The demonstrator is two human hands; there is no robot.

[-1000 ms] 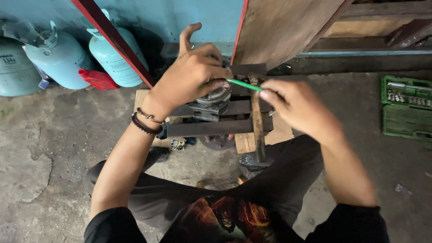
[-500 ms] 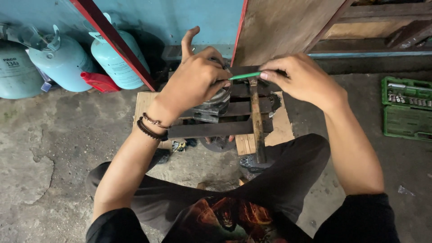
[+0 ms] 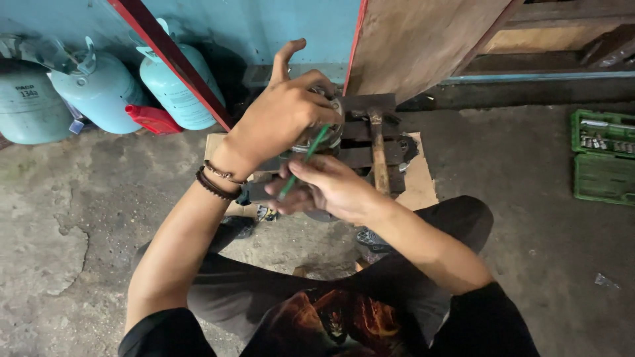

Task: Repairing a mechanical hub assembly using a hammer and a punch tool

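My left hand point(image 3: 281, 116) is wrapped over a round metal part point(image 3: 329, 135) that rests on dark metal bars point(image 3: 354, 155), with the index finger sticking up. My right hand point(image 3: 324, 188) sits just below it and holds a thin green tool point(image 3: 305, 158) that slants up toward the metal part. Most of the part is hidden under my left hand. A hammer with a wooden handle point(image 3: 378, 155) lies across the bars just right of my hands.
A cardboard sheet point(image 3: 418, 182) lies under the bars on the concrete floor. Pale green gas cylinders point(image 3: 99, 92) and a red object point(image 3: 153, 119) stand at the back left. A wooden panel point(image 3: 423, 39) leans behind. A green socket set case point(image 3: 603, 158) lies open at right.
My right hand has moved left and down from beside the part to below my left hand, turning the green tool from level to slanting upward. The left hand has stayed on the part.
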